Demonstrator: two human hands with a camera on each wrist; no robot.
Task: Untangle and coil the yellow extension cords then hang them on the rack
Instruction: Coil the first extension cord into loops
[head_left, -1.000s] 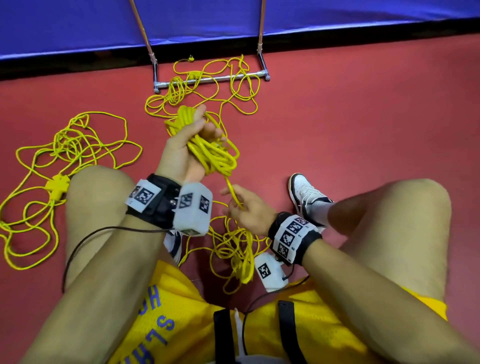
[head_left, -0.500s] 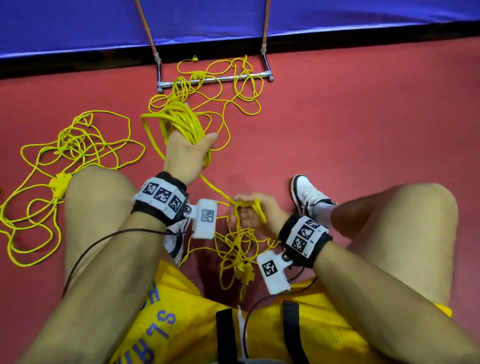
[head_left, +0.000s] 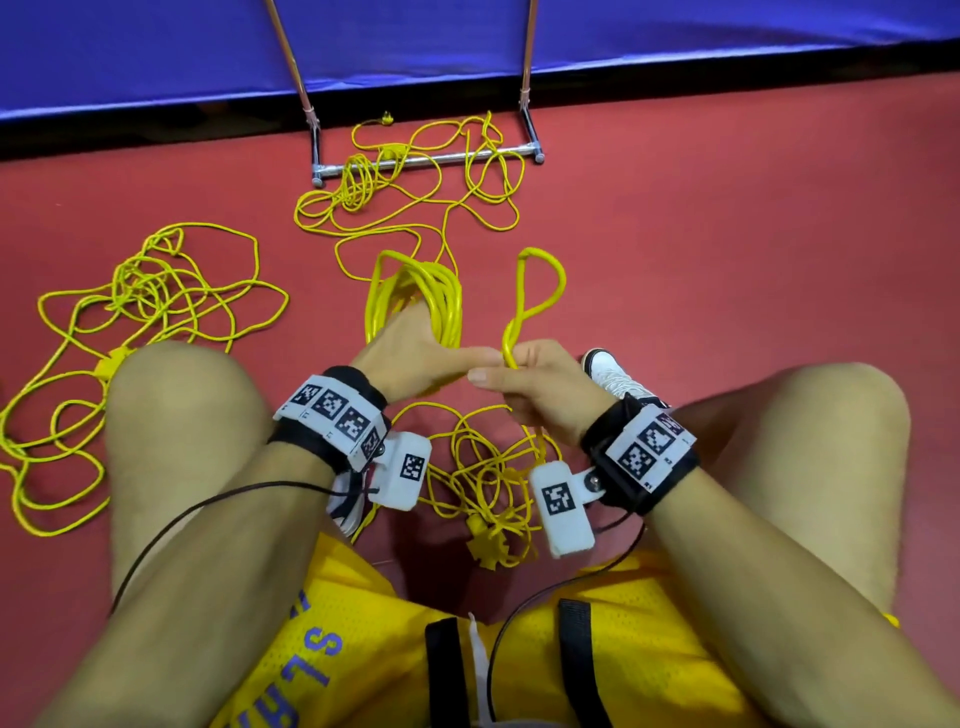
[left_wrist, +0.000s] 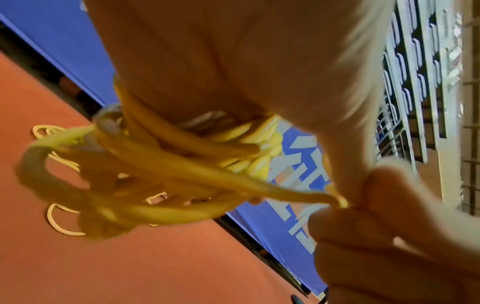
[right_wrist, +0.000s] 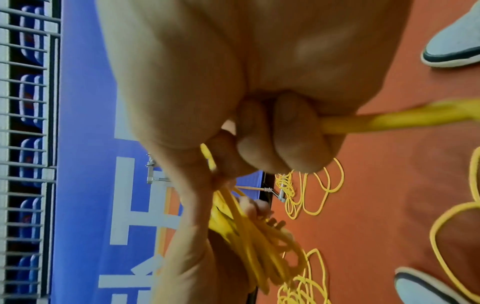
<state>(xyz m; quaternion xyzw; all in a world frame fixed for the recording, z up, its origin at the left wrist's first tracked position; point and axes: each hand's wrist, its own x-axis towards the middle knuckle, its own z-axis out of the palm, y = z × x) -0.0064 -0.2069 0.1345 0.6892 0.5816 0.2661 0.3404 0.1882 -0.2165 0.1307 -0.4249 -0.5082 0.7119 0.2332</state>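
A person sits on a red floor (head_left: 727, 218) with knees spread, seen from above by the head camera. A blue padded wall (head_left: 156, 47) runs along the far edge, and the base bar of a metal rack (head_left: 426, 160) rests on the floor in front of it.

Loose yellow extension cords lie in three places: one tangle to the person's left (head_left: 150, 291), one draped over the rack's base bar (head_left: 415, 187), and one between the legs (head_left: 488, 467), ending in a yellow plug block (head_left: 488, 548).

The left hand (head_left: 410, 358) grips a finished bundle of coils (head_left: 415, 296), its fingers curled around the strands; the left wrist view shows the loops fanning out from the fist. The right hand (head_left: 535, 384) pinches the cord with curled fingers, and a fresh loop (head_left: 540, 286) stands up above it.

Half a second earlier the right hand was low, near the tangle between the legs, and well apart from the left. Now it has risen with a new loop, and the two hands touch at the thumbs. The left hand has also dropped closer to the body.

This looks like one more turn about to join the bundle. Coiling of this cord seems partly done, since slack remains between the legs. Two other tangles lie untouched, and nothing hangs on the rack yet.
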